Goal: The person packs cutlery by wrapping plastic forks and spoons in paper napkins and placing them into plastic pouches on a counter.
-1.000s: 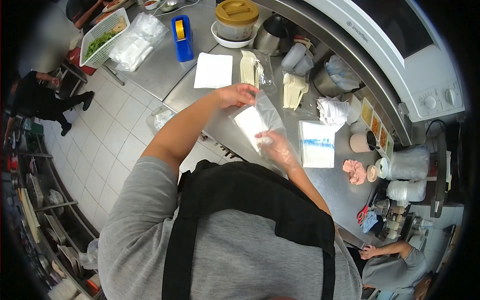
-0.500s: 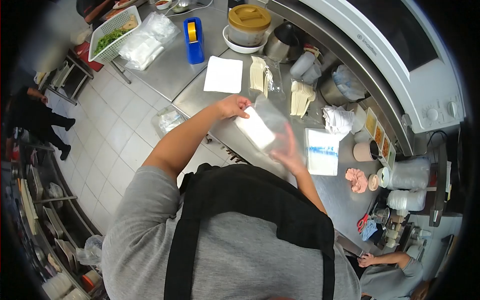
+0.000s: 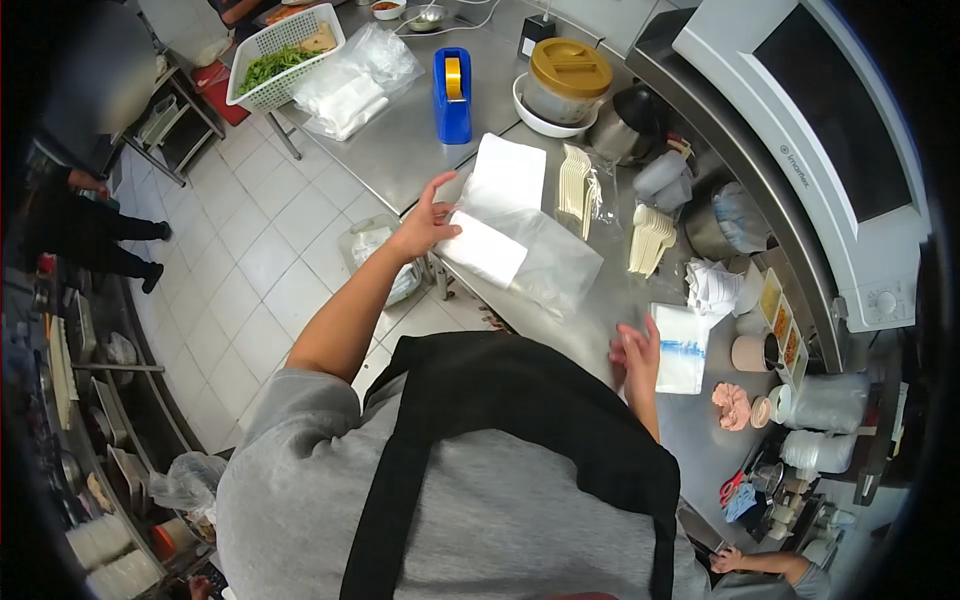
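Note:
My left hand (image 3: 425,228) is at the near edge of the steel table, its thumb on the corner of a folded white napkin (image 3: 487,248) and its index finger raised. A clear plastic bag (image 3: 558,272) spreads out to the right of the napkin, partly against it; whether the napkin is inside cannot be made out. My right hand (image 3: 636,357) is away from the bag, fingers apart and holding nothing. Beside it lies a stack of plastic bags with blue print (image 3: 680,350). Behind the napkin sits a pile of white napkins (image 3: 510,172).
Wooden spoons (image 3: 573,188) and more wooden cutlery (image 3: 650,242) lie in plastic packs. A blue tape dispenser (image 3: 453,105), a gold-lidded tub (image 3: 570,80) and a basket of greens (image 3: 285,65) stand farther back. A microwave (image 3: 830,130) is at right. Other people are at the left and lower right.
My right hand has let go of the plastic bag and moved right to the printed bags. My left hand has turned the napkin flatter; the view has shifted.

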A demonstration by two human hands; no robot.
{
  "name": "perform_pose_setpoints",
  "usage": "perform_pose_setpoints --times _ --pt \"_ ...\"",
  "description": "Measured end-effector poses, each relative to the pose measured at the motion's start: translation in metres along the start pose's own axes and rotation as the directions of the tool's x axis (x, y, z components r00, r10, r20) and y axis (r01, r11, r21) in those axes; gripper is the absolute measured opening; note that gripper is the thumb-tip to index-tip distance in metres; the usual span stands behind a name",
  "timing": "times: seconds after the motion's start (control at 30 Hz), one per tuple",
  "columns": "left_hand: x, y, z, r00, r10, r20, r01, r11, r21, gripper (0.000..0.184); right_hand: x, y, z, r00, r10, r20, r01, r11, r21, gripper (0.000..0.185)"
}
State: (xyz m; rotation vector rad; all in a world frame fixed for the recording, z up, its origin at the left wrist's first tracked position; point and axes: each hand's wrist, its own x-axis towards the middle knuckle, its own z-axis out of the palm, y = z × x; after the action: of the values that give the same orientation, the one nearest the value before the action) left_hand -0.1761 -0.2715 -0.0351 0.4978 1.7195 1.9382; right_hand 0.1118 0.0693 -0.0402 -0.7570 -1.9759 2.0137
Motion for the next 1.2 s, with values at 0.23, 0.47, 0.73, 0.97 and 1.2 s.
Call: perform_pose_setpoints --times 0.23,0.47,0.73,0.97,1.2 --pt "0.0 -0.003 -0.007 1.0 0.019 0.025 -0.019 1.0 -0.005 0.094 0.106 -0.006 0.094 0.95 -0.307 -0.05 0.296 0.941 -0.167 0.078" --pt "-0.004 -0.016 -0.031 0.982 0.064 0.179 -0.074 0.996 0.047 0.049 0.111 -0.012 0.102 0.993 -0.102 0.06 0.098 0.993 0.069 0.049" --pt "0.005 0.045 -0.048 0.949 0.225 0.222 -0.308 0.817 0.488 0.036 0.103 0.002 0.093 0.979 -0.205 -0.007 0.205 0.973 0.106 0.052" --pt "0.06 0.172 -0.159 0.712 0.638 -0.293 -0.423 0.723 0.546 0.05 0.098 0.0 0.099 0.964 -0.266 -0.027 0.267 0.961 0.071 0.054" --pt "0.182 0.106 -0.301 0.462 0.326 -0.825 -0.286 0.935 0.21 0.074 0.096 -0.003 0.102 0.967 -0.248 -0.051 0.251 0.966 0.066 0.052"
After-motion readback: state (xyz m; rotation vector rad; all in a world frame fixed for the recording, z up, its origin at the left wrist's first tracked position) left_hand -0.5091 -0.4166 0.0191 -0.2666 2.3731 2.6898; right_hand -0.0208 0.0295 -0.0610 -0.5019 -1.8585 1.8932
